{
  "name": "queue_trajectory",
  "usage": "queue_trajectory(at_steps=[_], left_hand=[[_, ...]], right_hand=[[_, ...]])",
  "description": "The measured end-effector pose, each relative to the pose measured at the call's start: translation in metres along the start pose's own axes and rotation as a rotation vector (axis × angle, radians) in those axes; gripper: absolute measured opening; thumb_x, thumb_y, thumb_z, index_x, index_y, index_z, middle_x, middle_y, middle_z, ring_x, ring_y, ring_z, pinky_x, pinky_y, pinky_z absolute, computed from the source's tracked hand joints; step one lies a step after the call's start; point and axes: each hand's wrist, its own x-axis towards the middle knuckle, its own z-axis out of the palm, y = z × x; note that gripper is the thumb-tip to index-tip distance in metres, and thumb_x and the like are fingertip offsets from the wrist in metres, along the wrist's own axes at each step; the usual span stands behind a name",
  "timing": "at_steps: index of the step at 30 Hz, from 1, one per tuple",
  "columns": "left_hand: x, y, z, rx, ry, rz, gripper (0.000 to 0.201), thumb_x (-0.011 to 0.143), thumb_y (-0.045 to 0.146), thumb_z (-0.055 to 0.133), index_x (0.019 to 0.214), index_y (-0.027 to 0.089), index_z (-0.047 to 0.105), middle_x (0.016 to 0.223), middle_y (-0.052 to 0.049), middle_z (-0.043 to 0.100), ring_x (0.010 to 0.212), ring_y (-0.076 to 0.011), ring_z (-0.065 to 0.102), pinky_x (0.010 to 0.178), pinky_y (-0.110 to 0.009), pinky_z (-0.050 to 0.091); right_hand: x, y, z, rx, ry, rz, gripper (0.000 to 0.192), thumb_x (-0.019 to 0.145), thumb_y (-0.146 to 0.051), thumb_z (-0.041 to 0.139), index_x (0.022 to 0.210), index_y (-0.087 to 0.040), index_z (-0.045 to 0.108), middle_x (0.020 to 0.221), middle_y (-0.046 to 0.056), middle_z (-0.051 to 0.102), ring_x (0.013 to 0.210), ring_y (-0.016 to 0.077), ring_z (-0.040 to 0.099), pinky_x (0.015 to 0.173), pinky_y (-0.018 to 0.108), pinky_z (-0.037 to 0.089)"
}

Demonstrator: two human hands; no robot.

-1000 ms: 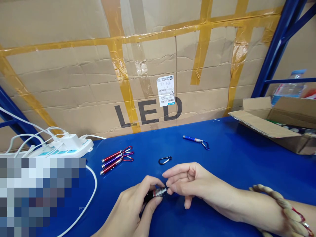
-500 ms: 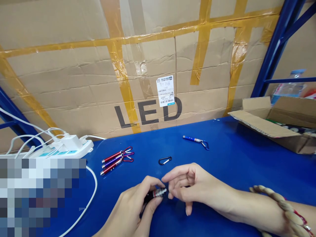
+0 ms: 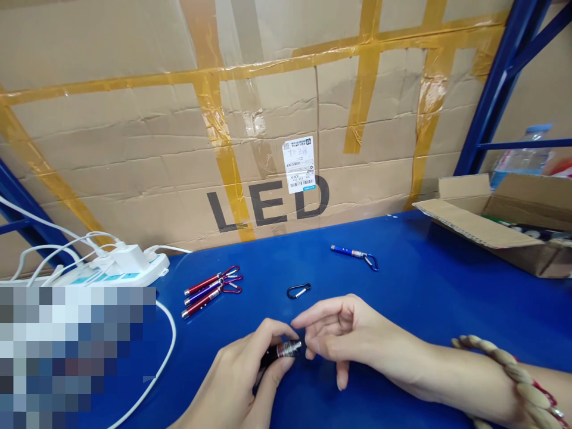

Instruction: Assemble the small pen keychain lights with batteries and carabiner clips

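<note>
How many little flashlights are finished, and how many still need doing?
Finished-looking: three clipped lights in a row and a blue one. In hand: the left hand holds a black light while the right hand works its end. Left: the loose black clip.

I work in a warehouse packing bay: blue shelf racking [image 3: 500,89], taped LED carton [image 3: 268,119] behind my blue surface [image 3: 424,286].

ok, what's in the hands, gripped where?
Left hand grips the black penlight by its barrel; right hand fingertips pinch its silver tip end.
</note>
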Motion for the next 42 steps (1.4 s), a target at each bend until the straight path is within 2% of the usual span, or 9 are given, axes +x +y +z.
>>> queue_trajectory(at_steps=[17,25,29,42], left_hand=[[-0.0004,-0.0013,0.0000,0.004,-0.021,-0.005,0.012,0.088,0.022,0.040,0.096,0.023,0.049,0.089,-0.001,0.068,0.074,-0.0125,0.064,0.065,-0.018,0.049],[0.0001,-0.0002,-0.0005,0.012,-0.014,0.009,0.012,0.088,0.019,0.041,0.096,0.024,0.049,0.085,0.001,0.067,0.072,-0.0103,0.063,0.065,-0.015,0.047],[-0.0003,-0.0007,-0.0004,0.014,-0.021,-0.002,0.013,0.088,0.019,0.041,0.097,0.024,0.049,0.090,0.001,0.067,0.074,-0.0098,0.063,0.066,-0.015,0.047],[-0.0011,-0.0019,0.0008,0.011,-0.005,-0.008,0.014,0.087,0.019,0.041,0.097,0.025,0.049,0.087,0.003,0.066,0.072,-0.0091,0.062,0.065,-0.014,0.045]], right_hand=[[0.0011,0.0019,-0.0017,-0.021,-0.023,-0.011,0.034,0.054,-0.008,0.056,0.085,-0.014,0.069,0.059,-0.003,0.059,0.059,0.0100,0.055,0.040,0.015,0.048],[-0.0004,0.0028,-0.0023,-0.023,-0.023,-0.018,0.032,0.056,-0.009,0.058,0.085,-0.014,0.069,0.062,-0.002,0.060,0.062,0.0110,0.056,0.040,0.015,0.049],[-0.0005,0.0022,-0.0016,-0.017,-0.019,-0.019,0.031,0.056,-0.011,0.059,0.085,-0.014,0.069,0.063,-0.002,0.060,0.061,0.0106,0.056,0.040,0.015,0.049],[0.0017,0.0021,-0.0020,-0.001,-0.035,-0.004,0.033,0.053,-0.007,0.056,0.083,-0.014,0.070,0.057,-0.004,0.059,0.055,0.0083,0.053,0.039,0.015,0.048]])
